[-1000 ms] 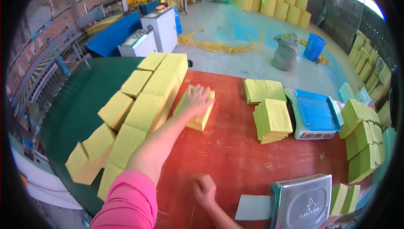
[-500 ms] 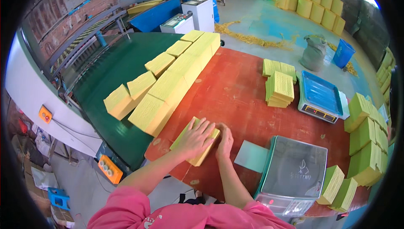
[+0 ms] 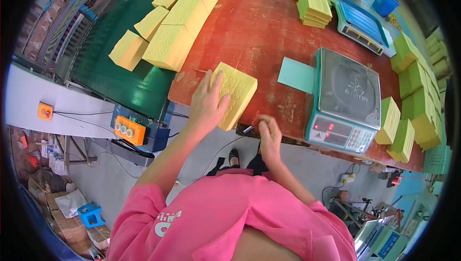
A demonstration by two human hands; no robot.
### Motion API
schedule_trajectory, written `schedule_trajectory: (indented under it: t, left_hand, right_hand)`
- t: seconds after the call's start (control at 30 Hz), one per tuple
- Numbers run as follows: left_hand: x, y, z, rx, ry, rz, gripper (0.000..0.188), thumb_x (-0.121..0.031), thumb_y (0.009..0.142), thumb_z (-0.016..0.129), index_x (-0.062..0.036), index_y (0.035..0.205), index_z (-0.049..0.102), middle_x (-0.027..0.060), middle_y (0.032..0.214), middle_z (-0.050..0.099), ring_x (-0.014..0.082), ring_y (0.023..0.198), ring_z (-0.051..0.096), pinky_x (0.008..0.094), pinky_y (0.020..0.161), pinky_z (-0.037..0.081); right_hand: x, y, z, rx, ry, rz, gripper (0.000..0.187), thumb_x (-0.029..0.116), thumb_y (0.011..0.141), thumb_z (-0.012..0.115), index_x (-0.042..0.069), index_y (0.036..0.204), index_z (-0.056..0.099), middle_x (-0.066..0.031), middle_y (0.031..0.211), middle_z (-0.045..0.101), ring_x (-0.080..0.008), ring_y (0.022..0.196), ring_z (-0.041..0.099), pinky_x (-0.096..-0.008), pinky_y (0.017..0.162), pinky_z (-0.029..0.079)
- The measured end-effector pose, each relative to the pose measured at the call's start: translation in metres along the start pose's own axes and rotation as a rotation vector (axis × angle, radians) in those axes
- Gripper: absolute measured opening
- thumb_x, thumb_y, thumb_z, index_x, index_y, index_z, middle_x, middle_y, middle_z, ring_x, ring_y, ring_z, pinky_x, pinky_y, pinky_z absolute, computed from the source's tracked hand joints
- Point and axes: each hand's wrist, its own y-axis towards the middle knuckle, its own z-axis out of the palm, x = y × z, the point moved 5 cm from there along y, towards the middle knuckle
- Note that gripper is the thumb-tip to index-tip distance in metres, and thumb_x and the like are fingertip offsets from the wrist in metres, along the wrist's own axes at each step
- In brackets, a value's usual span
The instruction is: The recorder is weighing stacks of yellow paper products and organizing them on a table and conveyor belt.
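1. Paper block (image 3: 237, 97): yellow, ring pattern pressed into the top. At the bench's (image 3: 269, 30) near edge, toward the near-left corner; its near end covers the edge, looks to overhang. Can't tell if it's resting flat or slightly raised.
2. Hands apart. Left hand (image 3: 206, 109) on the block: thumb over the top face, fingers along the left long side. Grip underneath hidden, can't tell how firm.
3. Right hand (image 3: 270, 137) at the near edge, right of the block and clear of it, fingers curled. Can't tell if anything's inside.
4. Handling, my read: a pile of thin sheets, moderate weight, stiff as a block while squeezed. No band visible, so layers could slide; corners probably dent easily.
5. Best hold: both long sides at mid-length, steady squeeze, support under the near end. Avoid pulling on top sheets only.
6. Around: scale (image 3: 343, 100) on the near edge to the right, pale card (image 3: 297, 74) just left of it. Yellow row (image 3: 175, 40) runs along the bench's left edge.
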Motion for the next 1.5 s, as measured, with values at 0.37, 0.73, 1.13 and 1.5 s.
schedule_trajectory:
  t: [0.37, 0.73, 1.13, 1.5]
  left_hand:
    - [-0.027, -0.071, 0.011, -0.007, 0.165, 0.086, 0.056, -0.030, 0.089, 0.059, -0.0043, 0.138, 0.048, 0.0250, 0.144, 0.039, 0.0433, 0.123, 0.045, 0.0515, 0.100, 0.039]
    - [-0.124, -0.017, 0.063, -0.012, -1.605, -0.414, 0.055, -0.035, 0.100, 0.050, -0.0057, 0.145, 0.039, 0.0087, 0.141, 0.049, 0.0216, 0.126, 0.050, 0.0385, 0.105, 0.043]
    - [-0.287, 0.086, 0.254, 0.281, -2.117, -0.738, 0.039, -0.031, 0.096, 0.059, -0.0081, 0.127, 0.054, 0.0086, 0.122, 0.061, 0.0224, 0.109, 0.062, 0.0383, 0.090, 0.054]
    - [-0.130, 0.022, 0.099, 0.302, -1.512, -0.740, 0.039, -0.035, 0.097, 0.056, -0.0021, 0.117, 0.060, 0.0156, 0.110, 0.067, 0.0264, 0.094, 0.068, 0.0407, 0.085, 0.056]
  right_hand:
    - [-0.065, -0.035, 0.051, 0.268, 0.820, 0.616, 0.041, 0.037, 0.100, 0.048, 0.008, 0.126, 0.058, -0.0062, 0.122, 0.064, -0.0192, 0.113, 0.058, -0.0391, 0.097, 0.043]
    - [0.173, -0.009, -0.139, 0.168, -0.095, -0.495, 0.047, 0.031, 0.100, 0.051, 0.002, 0.137, 0.052, -0.0212, 0.148, 0.038, -0.0311, 0.138, 0.038, -0.0387, 0.112, 0.030]
    - [0.248, 0.106, -0.280, -0.148, -0.780, -0.632, 0.037, 0.021, 0.090, 0.062, 0.002, 0.121, 0.064, -0.0180, 0.129, 0.059, -0.0357, 0.125, 0.051, -0.0419, 0.105, 0.041]
    - [0.235, 0.081, -0.237, 0.012, -1.233, -0.669, 0.054, 0.007, 0.074, 0.070, 0.002, 0.126, 0.059, -0.0169, 0.137, 0.054, -0.0396, 0.133, 0.043, -0.0504, 0.110, 0.031]
